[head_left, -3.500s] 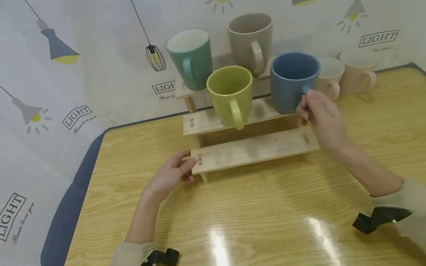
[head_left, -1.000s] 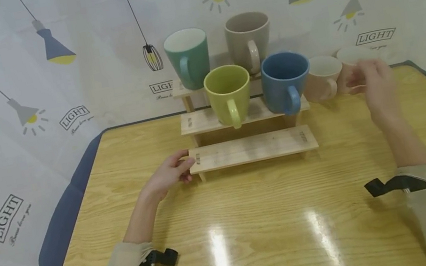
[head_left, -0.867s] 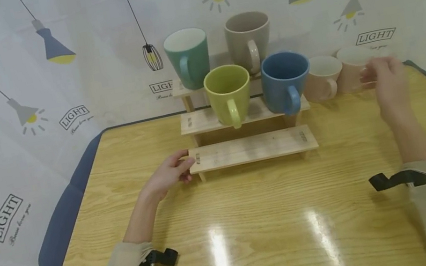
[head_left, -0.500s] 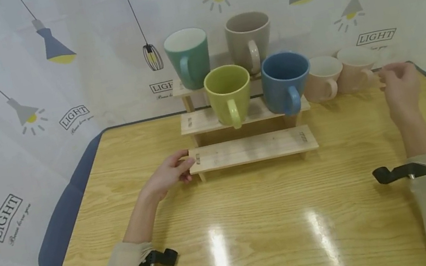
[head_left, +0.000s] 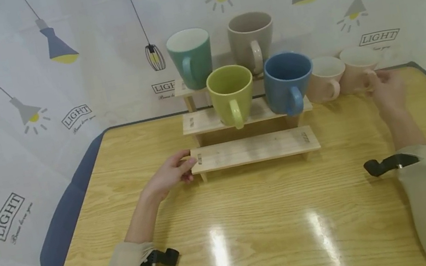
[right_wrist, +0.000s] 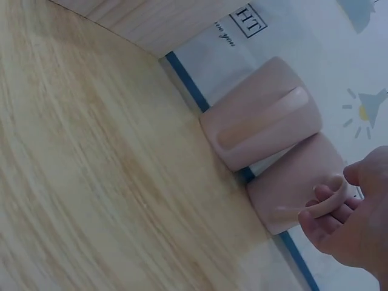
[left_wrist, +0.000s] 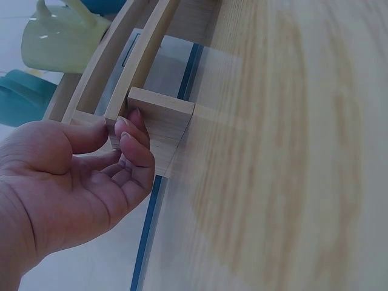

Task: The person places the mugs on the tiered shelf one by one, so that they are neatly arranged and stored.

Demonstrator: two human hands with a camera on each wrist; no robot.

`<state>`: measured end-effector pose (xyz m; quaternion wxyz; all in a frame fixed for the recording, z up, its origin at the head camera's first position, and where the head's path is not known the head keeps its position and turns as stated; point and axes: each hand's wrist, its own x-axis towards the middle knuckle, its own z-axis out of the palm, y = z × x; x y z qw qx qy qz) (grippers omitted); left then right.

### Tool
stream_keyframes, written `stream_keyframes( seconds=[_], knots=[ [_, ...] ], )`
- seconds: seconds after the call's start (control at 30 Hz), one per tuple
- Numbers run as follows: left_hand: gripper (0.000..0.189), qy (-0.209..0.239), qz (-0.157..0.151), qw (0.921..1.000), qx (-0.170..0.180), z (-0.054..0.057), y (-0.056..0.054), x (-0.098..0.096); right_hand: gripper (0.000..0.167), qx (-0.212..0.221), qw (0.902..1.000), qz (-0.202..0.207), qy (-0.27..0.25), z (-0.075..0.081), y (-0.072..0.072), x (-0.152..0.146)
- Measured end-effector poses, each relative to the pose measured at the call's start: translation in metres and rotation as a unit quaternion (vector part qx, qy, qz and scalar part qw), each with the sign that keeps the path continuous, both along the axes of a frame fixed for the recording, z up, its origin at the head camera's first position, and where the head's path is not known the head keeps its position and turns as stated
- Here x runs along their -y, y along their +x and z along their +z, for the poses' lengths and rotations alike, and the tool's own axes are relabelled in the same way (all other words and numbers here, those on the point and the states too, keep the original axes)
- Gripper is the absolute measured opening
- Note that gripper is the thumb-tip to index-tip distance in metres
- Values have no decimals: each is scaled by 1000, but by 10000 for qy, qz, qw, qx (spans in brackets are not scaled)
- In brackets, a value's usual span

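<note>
Outer pink mug (head_left: 353, 75), upright near the table's (head_left: 252, 211) far edge, just beside the inner pink mug (head_left: 321, 83). The right hand (head_left: 390, 92) has its fingers curled round the handle; the left hand (head_left: 171, 173) pinches the lowest step of the wooden rack (head_left: 254, 149) at its end. Sound technique here: secure the handle firmly, keep the mug level, and avoid knocking its neighbour.

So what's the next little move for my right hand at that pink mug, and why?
I'd probably lift the outer pink mug straight up: your right hand is curled at its handle, and it stands on the table, close beside the other pink mug.
</note>
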<state>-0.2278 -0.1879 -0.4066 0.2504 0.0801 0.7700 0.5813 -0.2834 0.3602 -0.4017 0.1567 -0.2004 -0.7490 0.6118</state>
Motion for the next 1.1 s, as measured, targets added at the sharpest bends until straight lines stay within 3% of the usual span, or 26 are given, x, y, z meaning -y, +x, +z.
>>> stream_keyframes(
  seconds=[0.17,0.23,0.37,0.47,0.6,0.67,0.9,1.1],
  knots=[
    [65,5,-33,10000,-36,0,-1,0,26,-198,9996,207,-22,-10,-5,-3],
    [65,11,-37,10000,-51,0,-2,0,30,-453,9974,446,-328,-13,-5,-2],
    [64,19,-18,10000,-44,1,-2,1,32,-945,9821,1140,-1165,-15,-1,-1],
    [66,18,-54,10000,-48,0,-2,2,34,-1055,9760,1383,-1309,-17,-1,1],
    [66,20,-62,10000,-56,-1,-2,3,37,-846,9869,1321,-386,-20,-5,2],
    [65,34,-36,10000,-54,0,-2,3,35,-831,9871,1302,-430,-21,-8,2],
    [65,68,-29,10000,-40,-1,-2,2,31,-1082,9774,1251,-1316,-20,-1,6],
    [65,80,-26,10000,-26,-2,-1,1,31,-1173,9726,825,-1829,-21,7,4]
  ],
)
